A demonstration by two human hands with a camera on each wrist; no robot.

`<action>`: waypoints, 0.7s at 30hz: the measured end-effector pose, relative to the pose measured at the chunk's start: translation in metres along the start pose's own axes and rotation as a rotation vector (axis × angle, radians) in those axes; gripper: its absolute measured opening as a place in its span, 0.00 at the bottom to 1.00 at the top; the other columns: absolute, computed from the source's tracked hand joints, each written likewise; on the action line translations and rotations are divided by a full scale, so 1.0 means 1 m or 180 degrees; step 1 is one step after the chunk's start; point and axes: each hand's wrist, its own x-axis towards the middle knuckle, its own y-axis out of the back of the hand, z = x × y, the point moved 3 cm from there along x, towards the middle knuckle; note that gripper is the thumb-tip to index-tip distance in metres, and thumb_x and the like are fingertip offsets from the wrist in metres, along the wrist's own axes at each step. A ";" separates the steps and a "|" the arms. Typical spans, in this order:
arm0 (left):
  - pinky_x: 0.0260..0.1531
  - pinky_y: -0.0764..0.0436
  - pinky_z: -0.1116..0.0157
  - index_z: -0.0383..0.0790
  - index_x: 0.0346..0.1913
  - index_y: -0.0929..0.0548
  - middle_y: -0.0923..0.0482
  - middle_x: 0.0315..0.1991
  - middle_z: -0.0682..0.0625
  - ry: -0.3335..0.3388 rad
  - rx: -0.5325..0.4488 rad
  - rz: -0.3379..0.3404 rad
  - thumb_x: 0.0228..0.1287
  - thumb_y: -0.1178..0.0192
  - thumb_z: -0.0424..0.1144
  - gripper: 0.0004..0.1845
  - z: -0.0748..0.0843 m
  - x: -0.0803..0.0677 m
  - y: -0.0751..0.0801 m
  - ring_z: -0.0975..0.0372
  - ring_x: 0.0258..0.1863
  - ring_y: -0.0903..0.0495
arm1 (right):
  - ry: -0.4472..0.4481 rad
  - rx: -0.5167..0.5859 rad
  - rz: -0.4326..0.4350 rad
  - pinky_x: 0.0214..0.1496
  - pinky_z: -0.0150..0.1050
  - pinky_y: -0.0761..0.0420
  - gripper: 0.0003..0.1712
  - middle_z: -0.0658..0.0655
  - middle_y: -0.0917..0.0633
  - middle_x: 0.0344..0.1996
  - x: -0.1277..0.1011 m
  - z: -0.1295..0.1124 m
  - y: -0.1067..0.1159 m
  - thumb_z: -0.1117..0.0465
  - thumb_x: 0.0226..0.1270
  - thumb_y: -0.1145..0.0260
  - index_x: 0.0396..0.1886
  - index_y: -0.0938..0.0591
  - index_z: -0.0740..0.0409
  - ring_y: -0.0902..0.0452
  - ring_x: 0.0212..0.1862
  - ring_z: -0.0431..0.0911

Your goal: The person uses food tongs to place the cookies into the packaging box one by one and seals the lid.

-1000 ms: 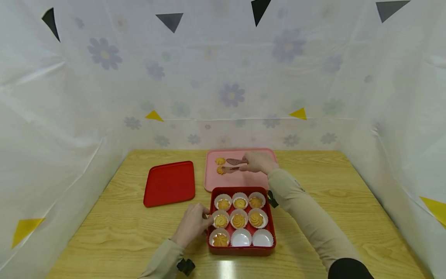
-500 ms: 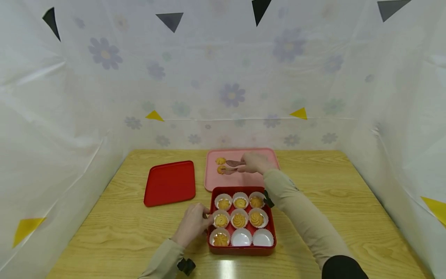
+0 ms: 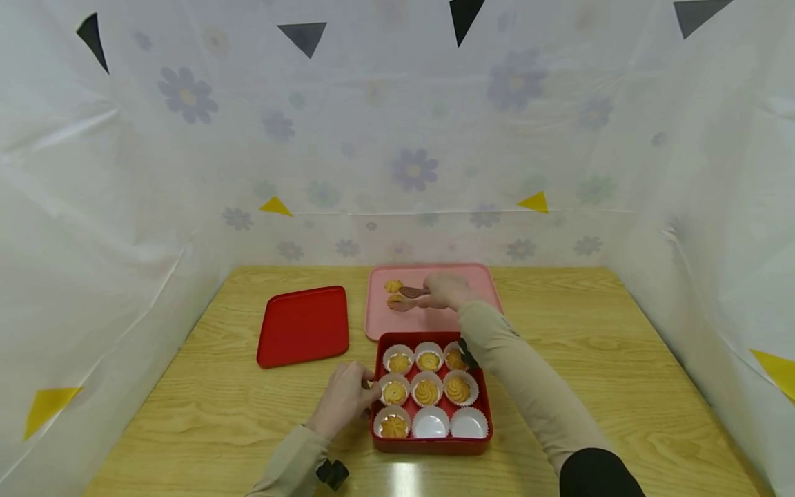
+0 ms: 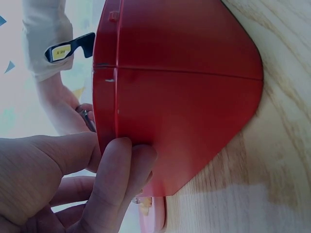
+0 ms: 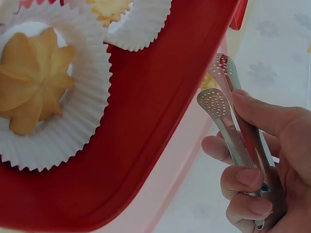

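With thumb and fingers my left hand (image 3: pixel 344 397) grips the left rim of a red box (image 3: pixel 431 446); the left wrist view shows its fingertips (image 4: pixel 116 150) against the outer wall. Pleated white paper cups fill the box in rows. Piped cookies (image 3: pixel 426 392) sit in most cups; the front middle and front right cups (image 3: pixel 468 423) hold none. My right hand (image 3: pixel 448 290) holds metal tongs (image 5: pixel 217 103) with perforated tips, spread a little apart. The tips are over a pink tray (image 3: pixel 475 276), right at the nearer of two cookies (image 3: pixel 394 301); the other cookie (image 3: pixel 393 286) lies just behind.
A flat red lid or tray (image 3: pixel 304 328) lies to the left on the wooden table (image 3: pixel 217 414). The red box stands right in front of the pink tray. My right forearm (image 3: pixel 528 373) passes over the box's back right corner. White flowered sheeting encloses the table.
My right hand has shifted slightly left with the tongs, and the tips have come closer together around the nearer cookie. My left hand has kept its place on the box.
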 end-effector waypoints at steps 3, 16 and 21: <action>0.12 0.25 0.71 0.35 0.22 0.16 0.18 0.19 0.49 0.0011 0.0017 0.0005 0.60 0.36 0.30 0.10 0.000 0.000 0.000 0.67 0.12 0.24 | -0.0020 -0.0004 -0.0005 0.34 0.39 0.33 0.17 0.49 0.25 0.26 0.001 -0.003 0.000 0.45 0.72 0.37 0.34 0.21 0.54 0.35 0.28 0.43; 0.12 0.23 0.71 0.34 0.23 0.15 0.16 0.19 0.47 0.0010 -0.0038 -0.0048 0.62 0.35 0.30 0.10 0.002 0.000 0.000 0.66 0.12 0.23 | -0.0039 -0.0117 -0.0011 0.35 0.40 0.33 0.15 0.51 0.22 0.30 0.007 -0.008 -0.002 0.47 0.72 0.37 0.37 0.21 0.54 0.33 0.31 0.43; 0.12 0.25 0.72 0.35 0.20 0.16 0.17 0.17 0.48 -0.0062 0.0031 -0.0006 0.61 0.35 0.30 0.11 0.002 0.000 0.000 0.67 0.12 0.24 | -0.0073 -0.0108 -0.0010 0.33 0.39 0.33 0.17 0.51 0.24 0.28 0.009 -0.011 -0.002 0.45 0.71 0.36 0.35 0.22 0.54 0.34 0.29 0.43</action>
